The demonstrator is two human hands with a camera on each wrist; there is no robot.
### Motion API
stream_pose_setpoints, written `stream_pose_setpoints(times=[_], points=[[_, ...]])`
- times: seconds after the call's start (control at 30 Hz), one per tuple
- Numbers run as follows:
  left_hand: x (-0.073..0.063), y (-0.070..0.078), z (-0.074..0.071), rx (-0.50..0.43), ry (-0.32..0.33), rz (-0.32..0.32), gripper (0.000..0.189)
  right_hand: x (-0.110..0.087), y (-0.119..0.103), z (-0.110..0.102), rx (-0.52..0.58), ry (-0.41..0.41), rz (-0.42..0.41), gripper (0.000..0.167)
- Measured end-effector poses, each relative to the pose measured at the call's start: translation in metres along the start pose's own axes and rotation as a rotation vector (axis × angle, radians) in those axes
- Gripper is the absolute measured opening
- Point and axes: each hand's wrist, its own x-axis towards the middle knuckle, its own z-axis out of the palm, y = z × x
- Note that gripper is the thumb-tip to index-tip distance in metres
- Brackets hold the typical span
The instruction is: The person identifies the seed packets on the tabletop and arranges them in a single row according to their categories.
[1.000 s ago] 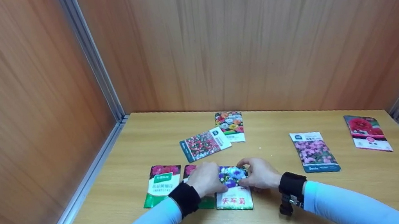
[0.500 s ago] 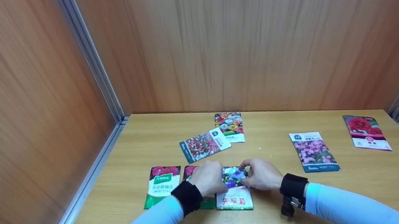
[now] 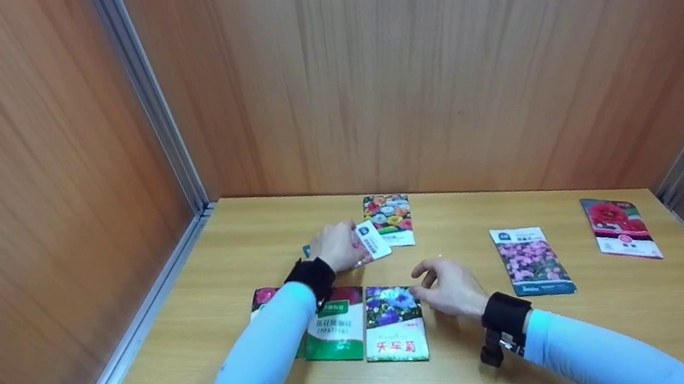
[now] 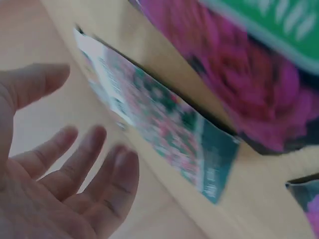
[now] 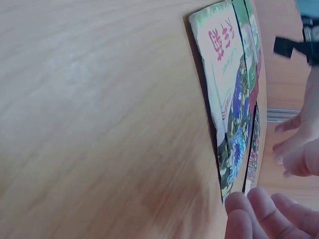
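Observation:
My left hand (image 3: 335, 247) hovers over a seed packet with small pink and red flowers (image 3: 370, 242), covering its middle in the head view. In the left wrist view the fingers (image 4: 122, 174) are spread, apart from that packet (image 4: 159, 119). My right hand (image 3: 450, 287) is beside the upper right edge of a blue-flower packet (image 3: 395, 326), its fingers loosely bent and holding nothing. Left of that packet lies a green and white one (image 3: 335, 328). Another packet with a magenta flower (image 3: 263, 296) is mostly hidden behind the left forearm.
A packet of multicoloured flowers (image 3: 389, 215) lies at the back, partly under the pink-and-red one. To the right are a pink-flower packet (image 3: 532, 262) and a red-flower packet (image 3: 621, 228). Wooden panels (image 3: 419, 72) stand behind and at the sides of the table.
My left hand has left the blue-flower and green packets, moving up and left to the pink-and-red packet. My right hand has come slightly away from the blue-flower packet.

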Motion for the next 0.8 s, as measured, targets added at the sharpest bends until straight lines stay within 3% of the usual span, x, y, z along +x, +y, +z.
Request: stream_pose_setpoints(times=[0.07, 0.2, 0.47, 0.8], points=[[0.012, -0.007, 0.002, 0.015, -0.033, -0.026, 0.069, 0.001, 0.0, 0.001, -0.023, 0.011, -0.009, 0.041], [0.028, -0.018, 0.004, 0.039, -0.066, -0.062, 0.076, 0.003, 0.0, 0.002, -0.05, 0.038, -0.029, 0.039], [0.034, -0.033, 0.014, 0.111, -0.158, -0.085, 0.079, 0.004, 0.007, 0.001, -0.039, 0.037, -0.033, 0.042], [0.037, -0.028, 0.016, 0.204, -0.094, -0.038, 0.068, 0.005, 0.005, 0.004, 0.001, -0.002, -0.004, 0.046]])
